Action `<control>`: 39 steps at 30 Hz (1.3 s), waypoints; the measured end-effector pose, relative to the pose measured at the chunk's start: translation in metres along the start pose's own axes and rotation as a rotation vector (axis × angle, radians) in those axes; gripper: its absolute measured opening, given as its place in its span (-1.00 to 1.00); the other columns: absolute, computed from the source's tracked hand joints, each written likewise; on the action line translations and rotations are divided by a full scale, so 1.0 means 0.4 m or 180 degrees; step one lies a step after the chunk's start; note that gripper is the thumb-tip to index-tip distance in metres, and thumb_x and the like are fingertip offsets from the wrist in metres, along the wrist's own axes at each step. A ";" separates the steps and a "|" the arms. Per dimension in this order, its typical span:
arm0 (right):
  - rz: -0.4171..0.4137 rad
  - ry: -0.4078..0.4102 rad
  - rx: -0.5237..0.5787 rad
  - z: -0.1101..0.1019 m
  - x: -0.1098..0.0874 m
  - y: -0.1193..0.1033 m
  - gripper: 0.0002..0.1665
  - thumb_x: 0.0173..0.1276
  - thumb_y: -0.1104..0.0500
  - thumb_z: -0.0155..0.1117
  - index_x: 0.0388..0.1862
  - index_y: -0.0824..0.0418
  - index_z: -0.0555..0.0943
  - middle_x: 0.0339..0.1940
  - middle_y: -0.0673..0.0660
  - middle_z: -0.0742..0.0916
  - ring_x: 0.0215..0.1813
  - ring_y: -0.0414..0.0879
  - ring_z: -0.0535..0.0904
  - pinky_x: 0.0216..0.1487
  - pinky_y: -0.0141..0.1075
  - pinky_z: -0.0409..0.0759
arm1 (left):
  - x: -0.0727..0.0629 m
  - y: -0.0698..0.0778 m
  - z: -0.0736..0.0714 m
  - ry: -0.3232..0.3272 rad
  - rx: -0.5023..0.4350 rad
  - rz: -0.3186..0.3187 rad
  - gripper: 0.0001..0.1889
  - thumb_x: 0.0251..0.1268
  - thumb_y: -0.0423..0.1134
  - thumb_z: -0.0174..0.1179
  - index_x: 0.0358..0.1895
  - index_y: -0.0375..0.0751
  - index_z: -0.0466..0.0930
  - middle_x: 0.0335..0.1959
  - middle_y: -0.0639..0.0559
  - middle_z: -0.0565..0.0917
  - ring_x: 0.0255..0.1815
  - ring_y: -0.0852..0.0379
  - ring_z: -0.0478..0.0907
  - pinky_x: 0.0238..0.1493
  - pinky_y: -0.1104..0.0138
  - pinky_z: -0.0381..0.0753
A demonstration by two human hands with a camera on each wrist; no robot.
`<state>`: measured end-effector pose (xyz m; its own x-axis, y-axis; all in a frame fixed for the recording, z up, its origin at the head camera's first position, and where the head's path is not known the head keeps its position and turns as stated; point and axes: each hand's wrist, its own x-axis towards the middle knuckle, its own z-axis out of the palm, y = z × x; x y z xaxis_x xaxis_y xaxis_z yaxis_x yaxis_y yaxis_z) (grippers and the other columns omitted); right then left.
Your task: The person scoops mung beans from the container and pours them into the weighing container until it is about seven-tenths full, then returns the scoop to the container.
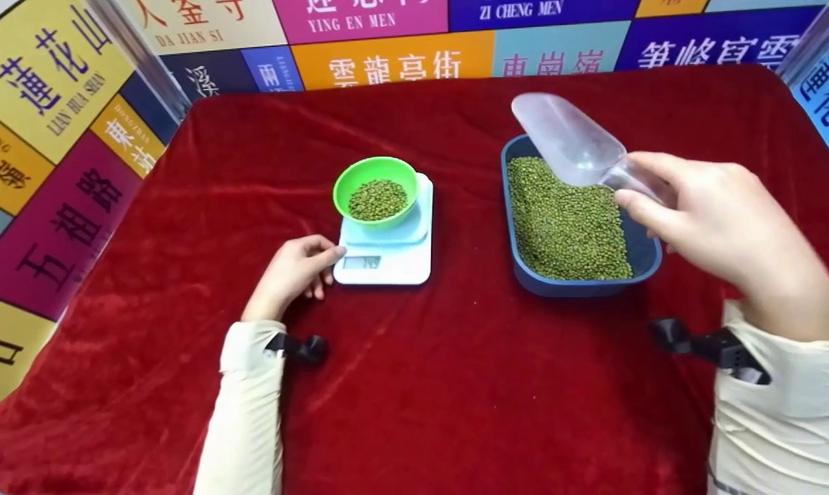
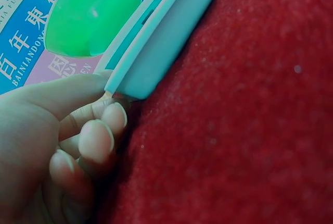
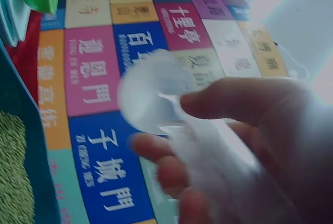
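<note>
My right hand (image 1: 710, 213) grips the handle of a clear plastic scoop (image 1: 569, 137), held over the blue tub (image 1: 524, 271). The scoop's bowl points up and left with no beans showing in it. Green mung beans (image 1: 566, 227) fill much of the tub. To the left, a white kitchen scale (image 1: 414, 268) carries a bright green bowl (image 1: 346, 185) with a smaller heap of mung beans (image 1: 379, 199). At the scale's front left corner, my left hand (image 1: 294, 269) pinches the edge, thumb on top; the left wrist view shows its other fingers (image 2: 96, 140) curled by the underside.
A red velvet cloth (image 1: 456, 385) with soft folds covers the table. Panels (image 1: 394, 58) printed with coloured blocks and Chinese characters stand along the back and left side. The scale's display (image 1: 363, 262) shows digits.
</note>
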<state>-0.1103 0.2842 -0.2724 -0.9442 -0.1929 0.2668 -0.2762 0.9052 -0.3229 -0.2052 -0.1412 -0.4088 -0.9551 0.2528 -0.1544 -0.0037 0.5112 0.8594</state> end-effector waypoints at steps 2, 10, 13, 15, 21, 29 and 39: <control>0.0100 -0.0285 0.0115 -0.008 -0.007 0.007 -0.63 0.31 -0.11 0.00 -0.02 0.04 0.47 -0.50 0.03 0.60 -0.63 -0.13 0.46 -0.56 -0.29 0.39 | -0.005 0.005 -0.002 0.0018 0.0014 -0.0015 -0.67 0.22 -0.06 0.12 -0.28 -0.33 0.52 -0.60 -0.34 0.52 -0.82 0.02 0.47 -0.86 0.36 0.39; 0.0564 -0.0851 0.0295 -0.014 -0.022 0.016 -0.41 0.17 -0.32 0.05 0.03 0.02 0.47 -0.51 0.05 0.63 -0.69 -0.10 0.50 -0.68 -0.26 0.46 | -0.003 0.004 -0.001 0.0002 0.0005 0.0008 -0.67 0.22 -0.05 0.11 -0.28 -0.34 0.51 -0.59 -0.35 0.53 -0.80 -0.04 0.48 -0.86 0.37 0.39; 0.0678 -0.0859 0.0271 -0.016 -0.022 0.015 -0.38 0.09 -0.39 0.07 -0.07 0.01 0.51 -0.61 0.02 0.62 -0.68 -0.09 0.51 -0.69 -0.25 0.45 | -0.003 0.004 -0.003 0.0020 0.0024 -0.0003 -0.67 0.22 -0.05 0.11 -0.28 -0.33 0.52 -0.60 -0.34 0.53 -0.81 -0.02 0.47 -0.86 0.37 0.39; 0.0760 -0.0874 0.0243 -0.018 -0.024 0.019 -0.36 0.07 -0.41 0.07 -0.09 0.02 0.52 -0.61 0.03 0.62 -0.67 -0.08 0.51 -0.70 -0.23 0.44 | -0.002 0.004 -0.002 0.0021 0.0028 -0.0015 -0.67 0.22 -0.05 0.11 -0.28 -0.33 0.52 -0.60 -0.33 0.53 -0.82 0.01 0.47 -0.86 0.36 0.39; 0.0869 -0.1002 0.0271 -0.020 -0.037 0.061 -0.45 0.18 -0.25 0.09 -0.02 0.09 0.49 -0.52 0.08 0.64 -0.60 -0.07 0.52 -0.67 -0.25 0.50 | -0.004 0.010 0.001 0.0020 0.0039 -0.0037 -0.66 0.22 -0.05 0.11 -0.28 -0.34 0.52 -0.59 -0.34 0.53 -0.81 0.01 0.47 -0.86 0.38 0.39; 0.0800 -0.0599 -0.0142 -0.023 -0.070 0.124 -0.43 0.05 -0.35 0.17 -0.12 0.01 0.57 -0.68 -0.02 0.63 -0.71 -0.15 0.51 -0.62 -0.26 0.35 | 0.002 0.003 0.004 0.0020 0.0074 -0.0042 -0.66 0.22 -0.04 0.11 -0.28 -0.32 0.52 -0.60 -0.31 0.53 -0.82 0.01 0.47 -0.85 0.32 0.41; 0.0979 -0.0447 -0.0113 -0.021 -0.087 0.167 -0.34 0.01 -0.29 0.25 -0.06 0.15 0.59 -0.50 0.19 0.69 -0.66 -0.10 0.54 -0.63 -0.27 0.37 | 0.034 -0.065 0.004 0.0071 0.0101 -0.0015 -0.59 0.12 0.14 0.13 -0.31 -0.19 0.52 -0.64 -0.21 0.54 -0.84 0.05 0.46 -0.86 0.25 0.42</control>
<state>-0.0946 0.3545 -0.2956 -0.9985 0.0433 0.0333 0.0296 0.9413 -0.3364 -0.2175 -0.1495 -0.4339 -0.9615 0.2320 -0.1472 0.0008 0.5383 0.8428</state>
